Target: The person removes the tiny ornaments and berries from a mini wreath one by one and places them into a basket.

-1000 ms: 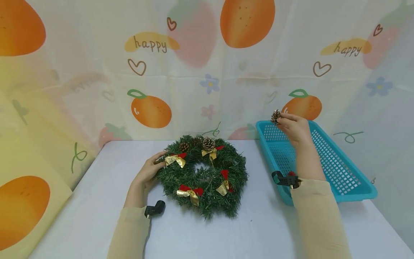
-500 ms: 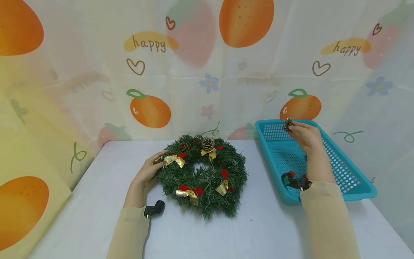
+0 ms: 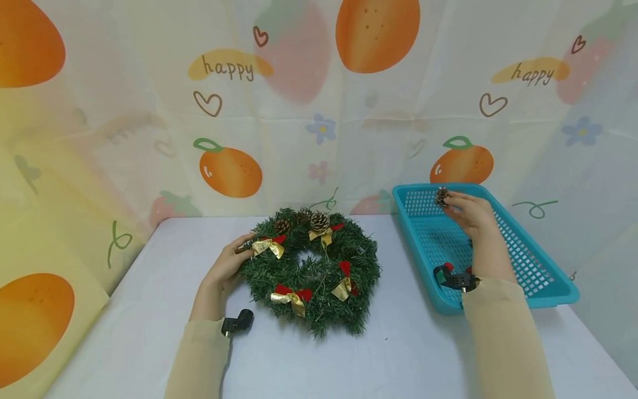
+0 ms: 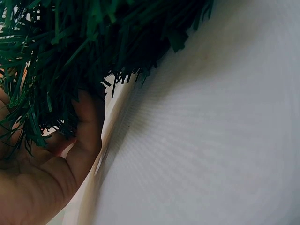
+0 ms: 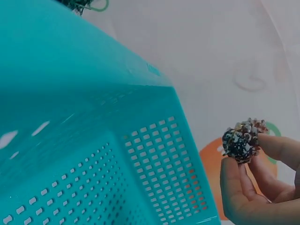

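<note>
A green wreath [image 3: 354, 238] lies on the white table, dressed with several gold-and-red bows [image 3: 269, 246] and brown pine cones [image 3: 319, 221] along its far side. My left hand [image 3: 224, 269] grips its left edge; in the left wrist view, fingers [image 4: 86, 136] curl into the greenery, which hides the tips. Over the far end of the blue basket [image 3: 413, 238], my right hand [image 3: 473, 216] pinches a small frosted pine cone [image 3: 441, 196]. The right wrist view shows that cone [image 5: 241, 143] between thumb and fingertips, apart from the basket wall.
Small red items [image 3: 448, 267] lie in the basket, partly behind the right wrist camera [image 3: 453, 278]. A fruit-printed cloth [image 3: 319, 138] hangs behind the table, and white tabletop [image 3: 394, 310] separates wreath from basket.
My right hand has moved right and slightly down with the pine cone, from beside the basket's far left corner to over the basket. My left hand keeps its place on the wreath.
</note>
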The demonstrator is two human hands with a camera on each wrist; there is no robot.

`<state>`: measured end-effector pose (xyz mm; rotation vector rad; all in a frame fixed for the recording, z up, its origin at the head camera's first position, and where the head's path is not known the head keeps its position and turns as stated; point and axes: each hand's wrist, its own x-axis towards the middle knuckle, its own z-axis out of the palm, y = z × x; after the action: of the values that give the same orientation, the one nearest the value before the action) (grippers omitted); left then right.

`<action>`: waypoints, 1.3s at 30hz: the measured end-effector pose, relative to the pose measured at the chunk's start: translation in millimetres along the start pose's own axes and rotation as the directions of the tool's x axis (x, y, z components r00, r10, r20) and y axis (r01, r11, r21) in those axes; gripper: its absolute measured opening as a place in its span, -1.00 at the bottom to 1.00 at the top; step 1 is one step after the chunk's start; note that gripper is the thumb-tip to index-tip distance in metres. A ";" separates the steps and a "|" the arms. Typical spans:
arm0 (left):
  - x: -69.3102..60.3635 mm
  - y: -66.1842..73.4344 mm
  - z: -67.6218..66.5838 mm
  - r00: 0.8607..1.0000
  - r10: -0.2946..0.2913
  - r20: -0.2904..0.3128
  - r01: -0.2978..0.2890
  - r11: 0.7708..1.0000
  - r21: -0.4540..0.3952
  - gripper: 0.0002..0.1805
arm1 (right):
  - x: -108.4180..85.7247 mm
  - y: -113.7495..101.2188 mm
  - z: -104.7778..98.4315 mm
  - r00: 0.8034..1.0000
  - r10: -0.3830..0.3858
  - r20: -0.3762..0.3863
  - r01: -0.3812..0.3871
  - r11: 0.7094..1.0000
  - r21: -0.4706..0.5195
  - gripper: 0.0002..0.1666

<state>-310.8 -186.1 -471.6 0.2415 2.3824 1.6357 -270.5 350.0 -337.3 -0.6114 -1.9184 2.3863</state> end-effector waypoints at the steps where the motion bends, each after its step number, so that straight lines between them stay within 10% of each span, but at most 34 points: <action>1: 0.1 0.5 0.0 1.000 0.000 0.001 0.000 1.000 0.001 -0.36 | 0.7 0.8 -0.8 1.000 -0.002 0.001 0.002 1.000 -0.003 -0.63; 7: 0.6 1.4 0.5 1.000 0.011 -0.003 -0.011 1.000 0.016 -0.37 | 6.3 5.0 -4.6 1.000 0.020 0.024 -0.017 0.993 -0.114 -0.32; 14: 0.1 2.2 1.0 1.000 0.002 0.004 -0.002 1.000 -0.020 -0.37 | 10.8 9.7 -9.9 0.993 0.102 0.064 -0.092 0.985 -0.145 -0.88; 29: 0.5 2.2 1.6 0.999 -0.034 0.008 0.034 0.998 -0.049 -0.34 | 11.5 16.0 -11.6 0.977 0.152 0.152 -0.121 0.973 -0.197 -0.78; 35: -1.3 2.2 1.8 1.000 -0.006 0.005 0.006 0.999 -0.034 -0.35 | 12.1 16.1 -10.5 0.979 0.148 0.138 -0.115 0.969 -0.219 -0.24; 39: -2.2 1.7 1.7 1.000 0.024 -0.002 -0.024 1.000 -0.017 -0.35 | 12.1 15.8 -11.3 0.980 0.142 0.137 -0.112 0.972 -0.208 -0.30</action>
<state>-308.3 -184.5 -470.4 0.2660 2.3752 1.6664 -274.6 359.8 -357.6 -0.5943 -2.2698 2.3958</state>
